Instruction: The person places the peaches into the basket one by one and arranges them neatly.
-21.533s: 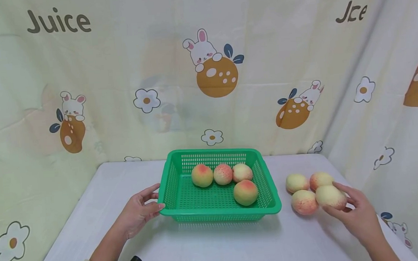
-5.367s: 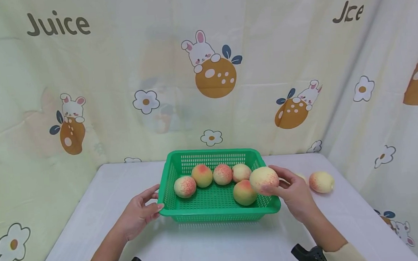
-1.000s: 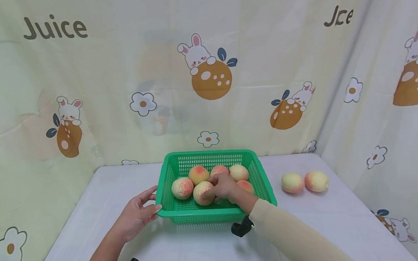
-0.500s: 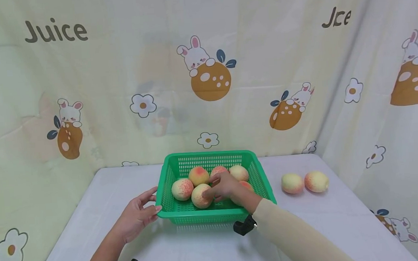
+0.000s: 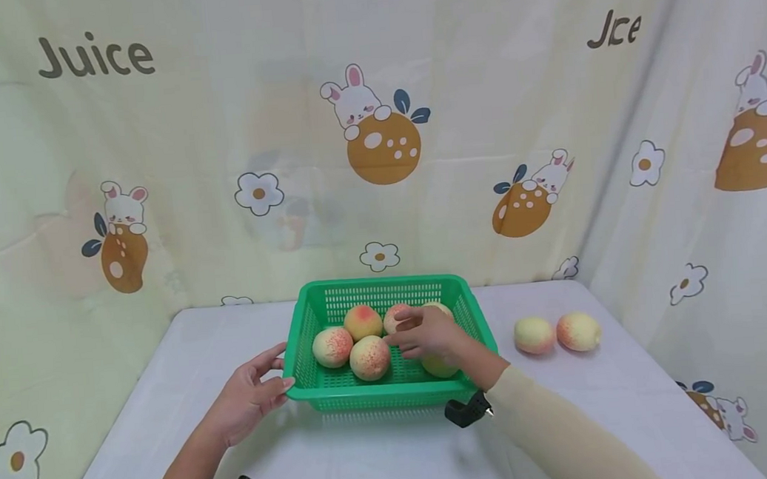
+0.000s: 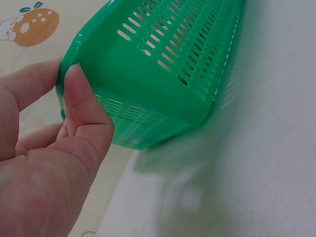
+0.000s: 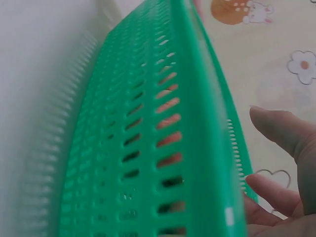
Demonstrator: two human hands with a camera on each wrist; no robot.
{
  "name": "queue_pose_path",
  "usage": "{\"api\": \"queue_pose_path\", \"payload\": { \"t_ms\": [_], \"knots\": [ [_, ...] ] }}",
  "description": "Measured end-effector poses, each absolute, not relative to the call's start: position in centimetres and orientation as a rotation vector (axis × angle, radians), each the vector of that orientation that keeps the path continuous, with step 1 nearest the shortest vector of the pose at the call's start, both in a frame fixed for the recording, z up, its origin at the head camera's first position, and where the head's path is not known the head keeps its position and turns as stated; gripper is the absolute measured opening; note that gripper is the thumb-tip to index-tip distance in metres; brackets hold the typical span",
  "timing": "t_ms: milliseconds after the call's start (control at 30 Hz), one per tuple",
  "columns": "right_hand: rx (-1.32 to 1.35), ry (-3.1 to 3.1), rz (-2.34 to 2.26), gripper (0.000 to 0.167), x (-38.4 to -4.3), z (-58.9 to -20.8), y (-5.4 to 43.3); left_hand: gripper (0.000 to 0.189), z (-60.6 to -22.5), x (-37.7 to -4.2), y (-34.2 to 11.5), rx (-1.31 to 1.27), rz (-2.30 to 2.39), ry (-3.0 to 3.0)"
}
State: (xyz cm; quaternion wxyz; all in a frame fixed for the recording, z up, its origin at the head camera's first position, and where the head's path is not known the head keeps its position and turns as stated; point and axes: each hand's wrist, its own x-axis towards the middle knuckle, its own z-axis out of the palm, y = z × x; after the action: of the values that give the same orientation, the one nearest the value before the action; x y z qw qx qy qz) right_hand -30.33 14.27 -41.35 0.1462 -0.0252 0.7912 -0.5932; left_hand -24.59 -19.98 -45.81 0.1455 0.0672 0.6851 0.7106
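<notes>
A green plastic basket (image 5: 394, 389) with slotted walls stands on the table, several peaches inside it. My left hand (image 5: 250, 397) holds its left rim, the thumb against the wall in the left wrist view and the fingers at the edge. Over the basket's right half is my right hand (image 5: 430, 336), fingers loosely extended and nothing held. Just left of its fingertips lies a pale, red-speckled peach (image 5: 369, 358). A speckled peach (image 5: 332, 347) and an orange-topped peach (image 5: 362, 322) sit beside that one. The right hand partly covers the peaches at the right, including a greenish peach (image 5: 439, 368).
Two more peaches lie side by side on the white table (image 5: 372, 455), right of the basket: a pale peach (image 5: 534, 335) and a redder peach (image 5: 578, 331). A printed curtain (image 5: 216, 132) hangs behind the table and along its sides.
Two peaches from the right-hand group have come into the basket. The right hand has let go of the latest one and drawn back to the right. The left hand stays on the rim.
</notes>
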Motion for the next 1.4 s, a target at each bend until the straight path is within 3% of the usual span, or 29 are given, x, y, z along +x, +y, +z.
{"api": "queue_pose_path", "payload": {
  "t_ms": [467, 767, 1400],
  "knots": [
    [-0.140, 2.269, -1.821, 0.057, -29.0, -40.6, 17.4, 0.076, -45.6, -24.3, -19.9, 0.222, 2.049, 1.963],
    [-0.238, 2.426, -1.803, 0.064, -28.4, -40.6, 20.3, 0.077, -45.7, -24.3, -20.0, 0.228, 2.065, 1.946],
    [-0.252, 2.635, -2.034, 0.048, -25.4, -42.4, 25.0, 0.075, -46.0, -24.6, -20.1, 0.220, 2.060, 1.954]
  ]
}}
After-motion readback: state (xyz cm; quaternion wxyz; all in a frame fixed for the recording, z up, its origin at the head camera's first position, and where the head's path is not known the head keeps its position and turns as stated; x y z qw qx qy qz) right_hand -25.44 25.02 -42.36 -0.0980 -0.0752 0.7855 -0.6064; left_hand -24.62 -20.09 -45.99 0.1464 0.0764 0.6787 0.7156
